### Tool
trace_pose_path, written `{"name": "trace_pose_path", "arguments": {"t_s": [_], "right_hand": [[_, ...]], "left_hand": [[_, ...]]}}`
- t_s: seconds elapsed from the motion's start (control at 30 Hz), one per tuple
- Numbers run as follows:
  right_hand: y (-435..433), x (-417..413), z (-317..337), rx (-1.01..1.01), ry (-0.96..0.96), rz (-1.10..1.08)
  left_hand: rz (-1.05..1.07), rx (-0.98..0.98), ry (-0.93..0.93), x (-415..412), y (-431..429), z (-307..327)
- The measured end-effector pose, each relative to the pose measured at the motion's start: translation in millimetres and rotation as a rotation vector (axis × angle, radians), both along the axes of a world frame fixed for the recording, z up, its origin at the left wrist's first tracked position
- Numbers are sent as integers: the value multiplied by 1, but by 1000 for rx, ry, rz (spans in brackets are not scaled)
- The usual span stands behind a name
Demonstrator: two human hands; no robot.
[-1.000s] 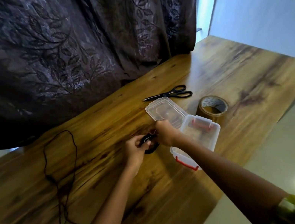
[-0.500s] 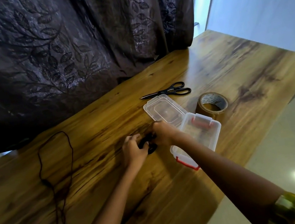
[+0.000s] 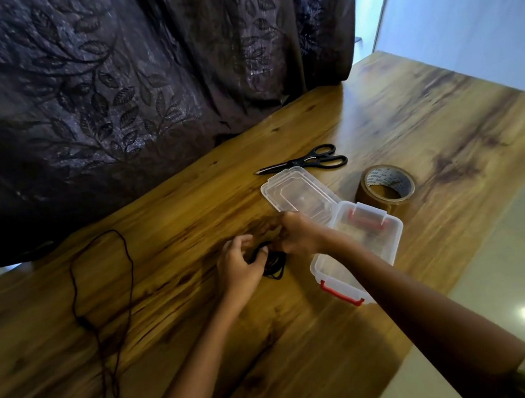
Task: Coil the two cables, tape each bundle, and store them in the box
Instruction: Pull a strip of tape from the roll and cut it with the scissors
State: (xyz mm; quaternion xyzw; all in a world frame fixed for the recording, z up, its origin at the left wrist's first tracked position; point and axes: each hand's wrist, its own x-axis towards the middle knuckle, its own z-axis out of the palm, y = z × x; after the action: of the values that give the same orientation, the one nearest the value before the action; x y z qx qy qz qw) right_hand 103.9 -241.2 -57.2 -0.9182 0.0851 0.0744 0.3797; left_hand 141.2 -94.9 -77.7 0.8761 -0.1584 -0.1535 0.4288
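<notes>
Dark purple curtain point(image 3: 99, 104) with leaf pattern; golden-brown, dark-streaked wood-grain table point(image 3: 415, 124); black scissors point(image 3: 303, 163); brown tape roll point(image 3: 366, 197); clear box point(image 3: 395, 235), red latches point(image 3: 341, 293); black coiled cable point(image 3: 275, 265)

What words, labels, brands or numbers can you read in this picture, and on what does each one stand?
Tape roll, inner cardboard core: dark printed lettering, too blurred to read.
Scissors, box, lid: no text visible.
</notes>
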Motion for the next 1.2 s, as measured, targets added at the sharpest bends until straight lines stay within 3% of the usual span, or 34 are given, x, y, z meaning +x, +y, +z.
{"name": "trace_pose_path", "arguments": {"t_s": [0.37, 0.63, 0.77, 1.07, 1.2], "right_hand": [[-4, -13, 20, 35, -207, -92], [-56, -55, 47, -37, -372, -476], [-99, -87, 41, -95, -297, -546], [-134, -123, 20, -354, -75, -299], [-139, -127, 16, -362, -81, -348]], "left_hand": [[-13, -69, -94, -2, -10, 20], [-43, -144, -143, -11, -36, 37], [-53, -162, -183, -16, -52, 41], [-77, -177, -194, -22, -82, 43], [-100, -187, -192, -28, -91, 44]]}}
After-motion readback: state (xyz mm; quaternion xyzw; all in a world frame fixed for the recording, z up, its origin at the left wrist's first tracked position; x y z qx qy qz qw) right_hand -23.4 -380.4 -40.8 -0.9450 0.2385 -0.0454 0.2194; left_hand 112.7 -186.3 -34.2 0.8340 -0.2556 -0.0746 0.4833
